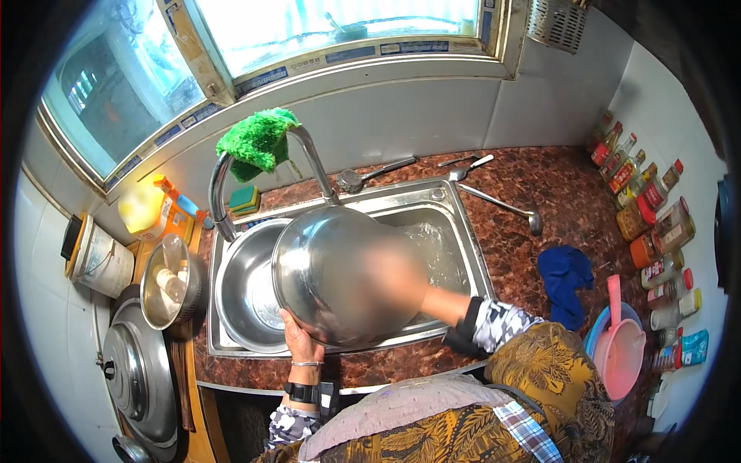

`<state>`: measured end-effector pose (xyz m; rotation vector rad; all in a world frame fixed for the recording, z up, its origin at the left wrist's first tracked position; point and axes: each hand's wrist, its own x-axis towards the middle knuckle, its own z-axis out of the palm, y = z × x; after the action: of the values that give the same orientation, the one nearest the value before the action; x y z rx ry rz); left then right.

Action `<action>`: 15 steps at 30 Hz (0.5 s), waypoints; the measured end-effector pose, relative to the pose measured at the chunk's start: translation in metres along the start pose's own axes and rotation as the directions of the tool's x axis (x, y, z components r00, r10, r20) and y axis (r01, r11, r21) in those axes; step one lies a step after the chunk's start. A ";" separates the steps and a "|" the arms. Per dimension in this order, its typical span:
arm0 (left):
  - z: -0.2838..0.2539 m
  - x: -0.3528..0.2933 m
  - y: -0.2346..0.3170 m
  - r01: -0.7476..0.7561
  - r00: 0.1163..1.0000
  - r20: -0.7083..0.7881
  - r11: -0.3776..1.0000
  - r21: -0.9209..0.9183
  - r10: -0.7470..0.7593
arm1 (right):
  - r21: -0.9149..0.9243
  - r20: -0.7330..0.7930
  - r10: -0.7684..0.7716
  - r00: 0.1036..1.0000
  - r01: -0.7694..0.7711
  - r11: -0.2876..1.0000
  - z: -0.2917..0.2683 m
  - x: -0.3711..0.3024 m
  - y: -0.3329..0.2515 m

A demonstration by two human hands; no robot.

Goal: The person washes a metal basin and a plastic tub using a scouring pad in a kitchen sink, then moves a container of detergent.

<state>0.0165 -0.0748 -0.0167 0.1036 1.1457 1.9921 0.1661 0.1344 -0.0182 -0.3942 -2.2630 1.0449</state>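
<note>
A large shiny metal bowl (302, 258) is tilted over the double sink (351, 207). My left hand (299, 339) grips its near left edge, fingers partly hidden behind the metal. Against the bowl's right side lies my right hand (397, 274), its fingers lost in a blur, so what they hold does not show. A smaller metal basin (235, 309) sits in the left compartment, partly covered by the bowl. Water (440, 247) shows in the right compartment. Above the basin arches the faucet (218, 193), a green fuzzy cloth (261, 140) draped over it.
Behind the sink lie a sponge (245, 201) and a scrubbing brush (351, 180). To the right are a ladle (534, 224), a blue cloth (565, 282), a pink dipper (620, 355) and several jars (637, 218). A metal pot (164, 316) and large lid (127, 363) stand left.
</note>
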 end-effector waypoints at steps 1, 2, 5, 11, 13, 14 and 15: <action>0.002 -0.001 0.000 0.003 1.000 -0.021 1.000 -0.001 -0.003 | -0.048 -0.040 -0.087 0.995 0.085 0.995 0.009 -0.003 -0.005; 0.005 -0.002 0.000 0.005 0.999 -0.044 1.000 -0.004 -0.005 | -0.099 -0.074 -0.174 0.982 0.167 0.981 0.016 -0.006 -0.008; -0.004 0.000 0.001 -0.040 0.998 -0.051 0.998 -0.043 0.038 | 0.068 0.089 0.018 0.996 -0.025 0.997 -0.003 0.003 -0.007; -0.017 0.019 -0.001 0.037 0.996 0.073 0.997 0.067 -0.042 | -0.094 -0.012 -0.085 0.996 0.083 0.992 0.007 0.003 0.003; -0.024 0.020 -0.001 0.067 0.992 0.101 0.993 0.094 -0.077 | -0.049 -0.070 -0.213 0.975 0.210 0.976 0.023 0.008 -0.030; -0.025 0.022 0.001 0.075 0.986 0.142 0.992 0.103 -0.089 | -0.043 -0.108 -0.273 0.956 0.270 0.962 0.026 0.017 -0.039; -0.023 0.023 -0.001 0.048 0.992 0.109 0.995 0.091 -0.058 | -0.050 -0.140 -0.310 0.940 0.306 0.951 0.024 0.028 -0.041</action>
<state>-0.0083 -0.0749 -0.0374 0.2245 1.1523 1.8655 0.1285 0.1080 0.0122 -0.1151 -2.1230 0.7972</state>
